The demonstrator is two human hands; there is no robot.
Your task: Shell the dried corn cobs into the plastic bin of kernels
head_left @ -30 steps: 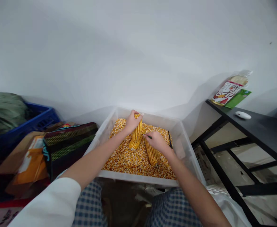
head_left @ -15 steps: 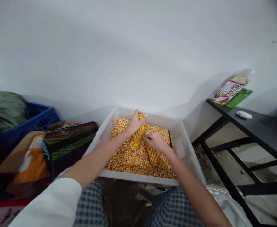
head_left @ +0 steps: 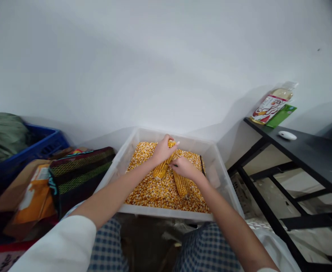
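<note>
My left hand is wrapped round the upper end of a yellow corn cob, which slants over loose kernels. Closed beside it, my right hand pinches a small thin tool with a dark green part; its tip meets the cob's side, and the rest is hidden in the fingers. A second corn cob lies on the kernels under my right hand. Loose corn kernels cover the bottom of a translucent white plastic bin in front of my knees.
To the right stands a black table with a bottle, a green packet and a white oval object. A blue crate, a dark mesh bag and an orange-and-white bag sit left. A white wall rises behind.
The view has shifted slightly. My left hand still grips the cob, and the tool in my right hand stays against its side, a little farther over it.
</note>
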